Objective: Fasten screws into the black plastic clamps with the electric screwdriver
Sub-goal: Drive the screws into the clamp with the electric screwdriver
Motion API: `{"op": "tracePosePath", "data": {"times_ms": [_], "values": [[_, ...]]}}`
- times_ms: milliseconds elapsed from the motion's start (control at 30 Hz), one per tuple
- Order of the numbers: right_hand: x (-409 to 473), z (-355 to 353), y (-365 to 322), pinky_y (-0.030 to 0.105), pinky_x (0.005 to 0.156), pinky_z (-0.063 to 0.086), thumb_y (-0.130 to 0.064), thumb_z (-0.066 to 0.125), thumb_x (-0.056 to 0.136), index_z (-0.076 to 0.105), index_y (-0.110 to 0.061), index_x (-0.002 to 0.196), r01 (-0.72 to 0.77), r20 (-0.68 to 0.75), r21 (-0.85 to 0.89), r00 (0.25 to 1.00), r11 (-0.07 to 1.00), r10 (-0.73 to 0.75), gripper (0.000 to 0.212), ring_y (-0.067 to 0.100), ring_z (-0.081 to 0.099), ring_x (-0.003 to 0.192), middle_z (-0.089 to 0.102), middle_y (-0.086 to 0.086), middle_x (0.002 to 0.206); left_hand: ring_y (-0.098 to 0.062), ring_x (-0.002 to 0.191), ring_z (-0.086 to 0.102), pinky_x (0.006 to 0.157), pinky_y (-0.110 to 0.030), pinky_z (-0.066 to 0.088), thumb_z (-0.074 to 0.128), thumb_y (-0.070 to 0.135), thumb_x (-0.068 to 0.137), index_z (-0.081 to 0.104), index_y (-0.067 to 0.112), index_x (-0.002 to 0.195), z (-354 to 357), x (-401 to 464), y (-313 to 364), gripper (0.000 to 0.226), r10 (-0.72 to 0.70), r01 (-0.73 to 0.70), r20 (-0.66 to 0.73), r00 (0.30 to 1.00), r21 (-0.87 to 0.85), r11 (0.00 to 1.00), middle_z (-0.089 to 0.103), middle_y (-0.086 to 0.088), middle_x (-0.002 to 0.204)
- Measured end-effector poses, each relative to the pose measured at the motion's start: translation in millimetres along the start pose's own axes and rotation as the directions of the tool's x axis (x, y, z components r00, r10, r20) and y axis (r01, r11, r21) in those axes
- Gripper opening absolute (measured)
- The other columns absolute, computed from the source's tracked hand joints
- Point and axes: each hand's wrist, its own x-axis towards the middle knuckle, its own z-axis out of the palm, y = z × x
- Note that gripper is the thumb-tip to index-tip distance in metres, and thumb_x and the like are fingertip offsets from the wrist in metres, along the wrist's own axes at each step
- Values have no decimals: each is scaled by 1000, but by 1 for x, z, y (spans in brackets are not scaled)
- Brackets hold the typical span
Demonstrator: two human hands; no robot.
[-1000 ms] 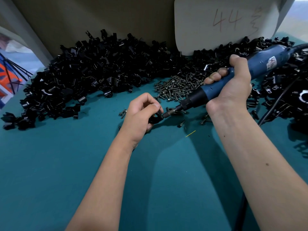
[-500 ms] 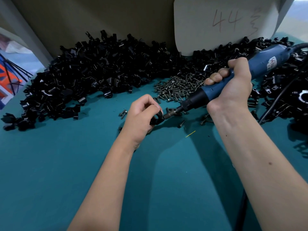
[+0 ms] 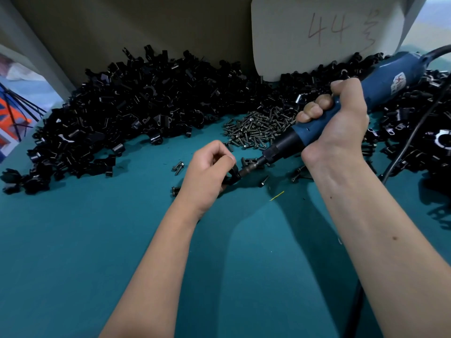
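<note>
left hand [image 3: 207,170] pinches clamp [image 3: 233,176]; right hand [image 3: 335,128] grips screwdriver [image 3: 341,111], bit against clamp

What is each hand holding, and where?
Left hand pinches a black clamp by its edge; right hand grips the screwdriver around its blue body.

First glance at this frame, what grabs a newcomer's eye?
The blue electric screwdriver gripped in the right hand, its bit pressed against a black clamp pinched by the left hand at centre. Behind them, a huge heap of black clamps lines the wall, with a screw pile beside it.
</note>
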Motion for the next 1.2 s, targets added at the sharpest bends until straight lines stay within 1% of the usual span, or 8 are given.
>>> {"op": "tracePosePath", "data": {"times_ms": [167, 367, 533, 633, 733, 867, 1067, 1200], "values": [[-3, 3, -1, 26, 47, 36, -6, 53, 95, 41, -15, 76, 6, 36, -15, 999, 1000, -6, 25, 14, 36, 47, 38, -1, 59, -14, 54, 38, 43, -21, 30, 58, 29, 82, 54, 16, 76, 0, 0, -1, 15, -2, 2, -10, 1000, 15, 1000, 50, -10, 77], [-7, 6, -3, 26, 46, 36, -6, 51, 96, 40, -16, 74, 11, 79, 11, 997, 1000, -12, 27, 13, 35, 47, 37, -1, 59, -2, 40, 42, 37, -17, 27, 58, 22, 81, 55, 15, 73, -1, -2, 2, 11, -17, 15, -12, 1000, -136, 991, 52, -3, 69], [-4, 2, -6, 26, 47, 34, -11, 52, 97, 41, -19, 72, -11, 126, 13, 992, 1000, 9, 29, 12, 35, 47, 37, -4, 58, -2, 38, 41, 38, -16, 27, 56, 23, 81, 54, 15, 74, -1, -4, 5, 11, -14, 12, -11, 1000, -114, 993, 53, -8, 71], [3, -3, -17, 23, 47, 34, -19, 55, 99, 44, -20, 74, -57, 203, 116, 979, 992, 33, 28, 8, 36, 46, 40, -7, 57, -5, 40, 37, 39, -17, 28, 56, 22, 81, 54, 19, 71, -10, -4, 4, 11, -16, 6, -87, 996, -112, 994, 55, -5, 68], [9, -6, -24, 23, 47, 36, -22, 59, 98, 45, -19, 74, -53, 140, 204, 990, 977, 25, 28, 8, 39, 46, 43, -7, 57, -13, 53, 48, 50, -26, 38, 61, 23, 82, 56, 16, 76, -15, -4, 0, 10, 115, -99, -152, 982, 107, 989, 60, -2, 70], [7, -2, -15, 24, 46, 37, -19, 63, 96, 44, -19, 75, -22, -10, 170, 1000, 985, 24, 29, 11, 39, 45, 44, -5, 57, -17, 65, 58, 62, -33, 47, 79, 27, 78, 57, 25, 82, -1, -9, -2, 22, 233, -192, -79, 969, 347, 918, 63, 7, 78], [3, 2, -1, 25, 46, 35, -15, 63, 95, 41, -17, 78, -43, -72, 152, 996, 987, 54, 27, 12, 37, 46, 43, -3, 57, -14, 68, 57, 65, -34, 50, 84, 24, 76, 54, 26, 85, 4, -8, -1, 31, 252, -206, -74, 965, 381, 901, 61, 12, 79], [3, 0, 2, 25, 46, 36, -15, 64, 94, 41, -18, 79, -60, -83, 126, 994, 990, 70, 28, 12, 38, 45, 43, -4, 57, -11, 60, 52, 53, -27, 45, 82, 19, 77, 56, 25, 83, 7, -8, 1, 28, 248, -214, -68, 966, 327, 921, 62, 9, 78]]}}
